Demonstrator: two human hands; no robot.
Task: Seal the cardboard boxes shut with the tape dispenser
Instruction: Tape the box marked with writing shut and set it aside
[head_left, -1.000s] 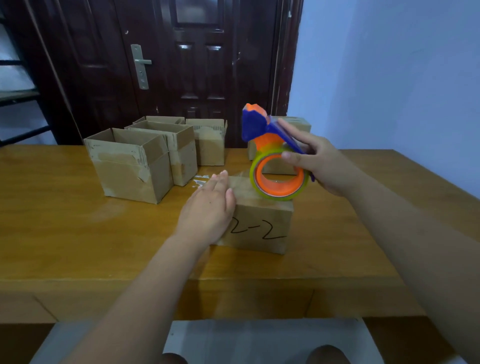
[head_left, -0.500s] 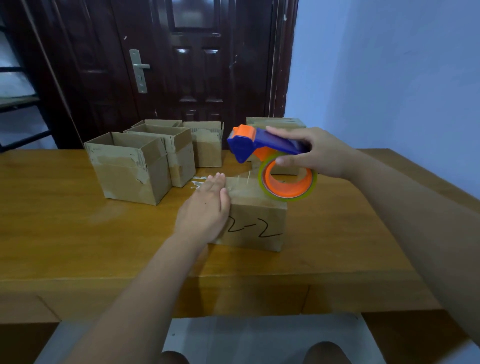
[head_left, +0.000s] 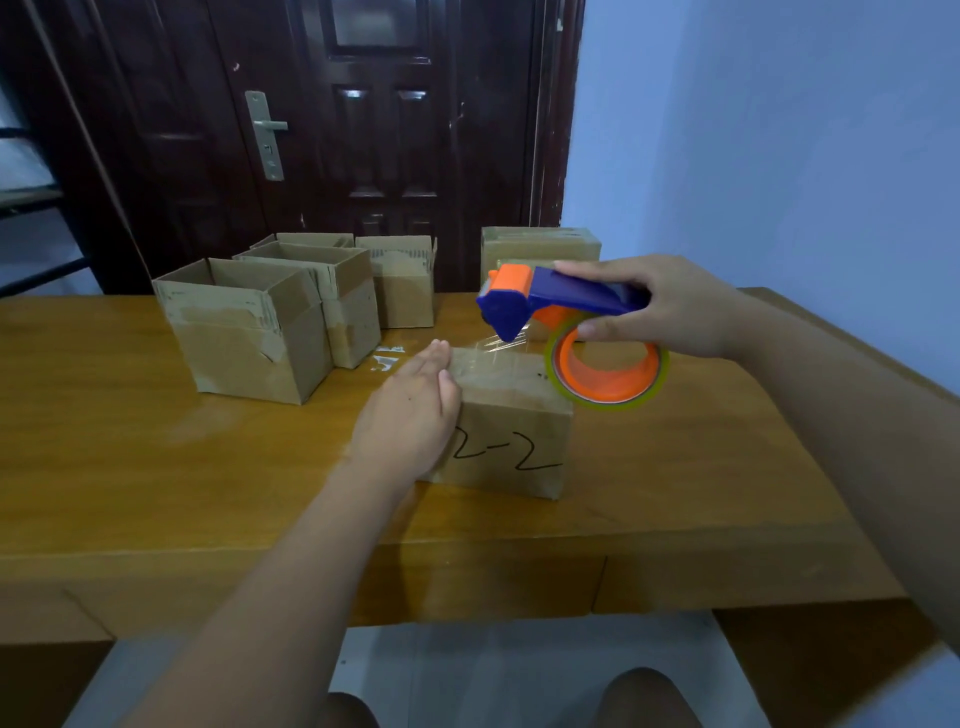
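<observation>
A dark panelled door (head_left: 363, 156) and a blue wall back the wooden table (head_left: 156, 493); the closed cardboard box (head_left: 511, 431), marked in pen on its near face, sits at the middle of it. The left hand (head_left: 410, 410) lies flat on the box's left top edge, fingers pressed together and pointing away, likely to pin the flaps and keep the box from sliding; a strip of clear tape (head_left: 498, 348) runs just beyond those fingertips. The right hand (head_left: 660, 306) wraps the tape dispenser (head_left: 566, 327) handle, thumb under, tilting its blade end down over the box top, the tape stretched taut for laying or cutting. Open boxes (head_left: 249, 332) wait beyond the left fingertips, unsealed.
</observation>
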